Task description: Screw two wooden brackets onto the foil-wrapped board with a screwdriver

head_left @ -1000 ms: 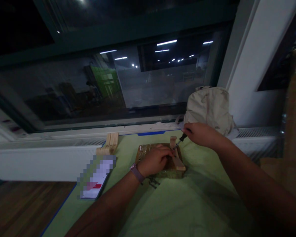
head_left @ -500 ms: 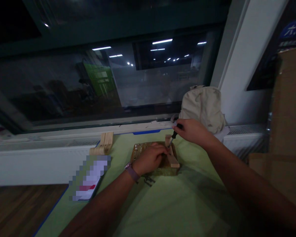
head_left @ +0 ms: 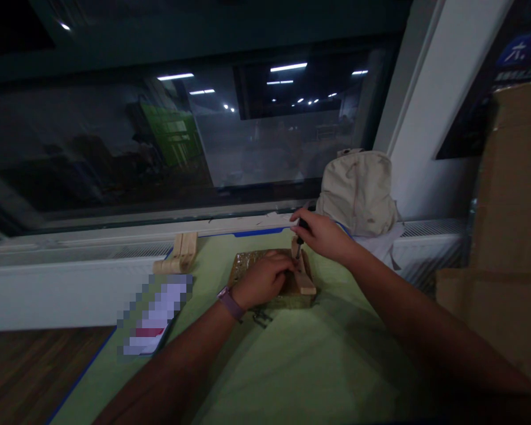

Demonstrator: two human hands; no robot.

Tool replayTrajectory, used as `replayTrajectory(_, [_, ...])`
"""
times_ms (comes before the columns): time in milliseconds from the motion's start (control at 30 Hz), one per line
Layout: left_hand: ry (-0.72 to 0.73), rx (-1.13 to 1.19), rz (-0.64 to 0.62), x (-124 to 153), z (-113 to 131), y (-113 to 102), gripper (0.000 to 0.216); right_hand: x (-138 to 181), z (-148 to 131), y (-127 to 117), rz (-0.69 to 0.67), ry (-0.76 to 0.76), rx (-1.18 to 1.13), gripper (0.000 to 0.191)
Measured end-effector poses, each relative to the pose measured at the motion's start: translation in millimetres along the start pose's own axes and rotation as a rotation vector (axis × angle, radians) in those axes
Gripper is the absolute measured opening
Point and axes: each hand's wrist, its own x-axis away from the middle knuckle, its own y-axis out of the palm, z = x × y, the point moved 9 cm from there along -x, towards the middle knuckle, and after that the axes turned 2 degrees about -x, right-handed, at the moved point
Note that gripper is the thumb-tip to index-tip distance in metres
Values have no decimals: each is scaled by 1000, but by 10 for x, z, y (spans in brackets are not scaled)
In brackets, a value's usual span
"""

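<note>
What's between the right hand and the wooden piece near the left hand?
A screwdriver, seen in the head view: held in the right hand, pointing down at the wooden piece. Left hand is close to its lower end.
</note>
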Motion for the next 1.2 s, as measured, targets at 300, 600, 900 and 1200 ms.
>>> replayTrajectory(300, [-6,-14,2,10,-25,18,39,53,-117,-76,-41,-44,100,33])
replayTrajectory(600, [30,-16,12,-10,17,-6,37,21,-26,-43,127,8,19,27])
replayTrajectory(900, [14,-13,6,-10,10,1,40,-3,-100,77,14,-150,-324,36])
replayTrajectory(1200, [-3,-12,-24,-14,20,6,36,7,112,-13,141,37,-96,37])
